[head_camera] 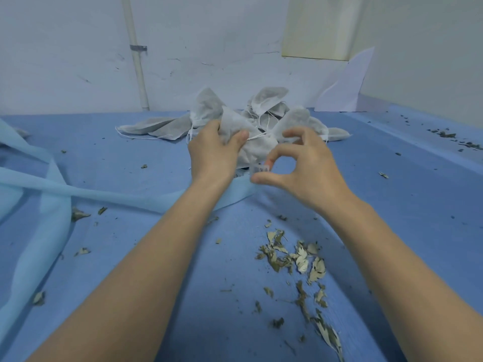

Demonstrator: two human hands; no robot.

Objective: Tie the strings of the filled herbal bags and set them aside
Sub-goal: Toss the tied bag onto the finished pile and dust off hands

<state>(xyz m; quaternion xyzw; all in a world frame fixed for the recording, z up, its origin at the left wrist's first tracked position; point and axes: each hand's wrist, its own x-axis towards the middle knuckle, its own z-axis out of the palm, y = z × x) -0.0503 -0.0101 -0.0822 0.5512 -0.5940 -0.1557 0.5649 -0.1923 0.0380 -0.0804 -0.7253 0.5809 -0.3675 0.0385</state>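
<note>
- Bags: pale grey, white strings.
- Worktop: plain blue cloth.
- Loose strip: lighter blue.
- Dried leaves: dull olive and pale tan.
- Wall: white, scuffed.

A blue cloth covers the table. Toward 9 o'clock a lighter blue strip lies across it in folds. Dry leaf bits are scattered toward 5 o'clock, and more crumbs sit at 2 o'clock. Behind the table stands a white wall with small cracks. A white pipe runs up it at 11 o'clock. At 1 o'clock hangs a pale yellow panel, with a white paper sheet leaning below it.
</note>
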